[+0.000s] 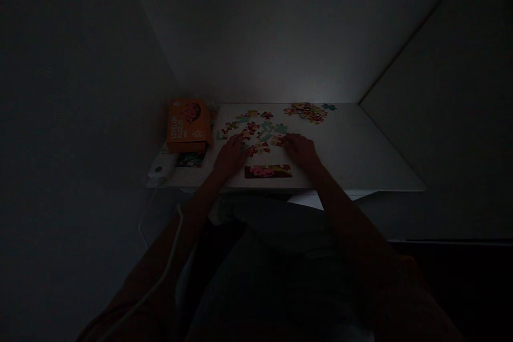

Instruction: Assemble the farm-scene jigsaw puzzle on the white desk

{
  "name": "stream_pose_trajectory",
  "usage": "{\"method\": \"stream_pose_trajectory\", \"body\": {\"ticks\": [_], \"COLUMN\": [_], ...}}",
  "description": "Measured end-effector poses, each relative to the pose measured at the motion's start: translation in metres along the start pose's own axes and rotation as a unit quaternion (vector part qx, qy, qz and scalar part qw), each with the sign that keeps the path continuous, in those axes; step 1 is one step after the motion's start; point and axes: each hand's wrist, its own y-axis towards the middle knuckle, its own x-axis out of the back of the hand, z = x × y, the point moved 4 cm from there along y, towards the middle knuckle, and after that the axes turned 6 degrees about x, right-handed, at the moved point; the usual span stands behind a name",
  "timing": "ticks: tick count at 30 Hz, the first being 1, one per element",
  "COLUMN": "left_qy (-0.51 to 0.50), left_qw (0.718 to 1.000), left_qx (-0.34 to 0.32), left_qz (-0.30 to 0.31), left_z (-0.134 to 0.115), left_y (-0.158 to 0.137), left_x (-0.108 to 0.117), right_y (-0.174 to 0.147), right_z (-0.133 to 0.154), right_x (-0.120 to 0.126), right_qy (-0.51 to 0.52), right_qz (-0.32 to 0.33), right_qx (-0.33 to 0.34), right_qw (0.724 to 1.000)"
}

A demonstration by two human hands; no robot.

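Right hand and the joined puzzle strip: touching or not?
Apart: the head view shows a band of white tabletop between the right hand and the joined puzzle strip.

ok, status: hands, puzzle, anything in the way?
Left hand over loose multicoloured cardboard puzzle pieces, right hand at red-and-cream piece; grips unclear. Pink-and-brown puzzle strip nearest the body. Orange cardboard box at left, apart from both hands.

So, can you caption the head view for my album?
Left hand and right hand among scattered puzzle pieces in dim light, orange box at left.
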Motion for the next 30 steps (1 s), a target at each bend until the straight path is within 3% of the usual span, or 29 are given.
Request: {"method": "stream_pose_trajectory", "body": {"ticks": [3, 8, 14, 30], "left_qy": [0.005, 0.052, 0.071, 0.069], "left_qw": [1.000, 0.994, 0.989, 0.993], "left_qx": [0.007, 0.080, 0.126, 0.094], "left_qz": [-0.009, -0.048, -0.029, -0.037], "left_z": [0.001, 0.010, 0.011, 0.007], "left_y": [-0.001, -0.003, -0.002, -0.002], "left_x": [-0.001, -0.005, -0.006, 0.001], "right_y": [-0.001, -0.004, -0.005, -0.005], "right_z": [0.003, 0.008, 0.009, 0.007], "right_x": [0.004, 0.008, 0.006, 0.004], "right_qy": [0.010, 0.011, 0.012, 0.010], "right_qz": [0.012, 0.016, -0.014, -0.010], "right_qx": [0.013, 0.013, -0.003, -0.001], "right_qw": [1.000, 1.000, 1.000, 1.000]}}
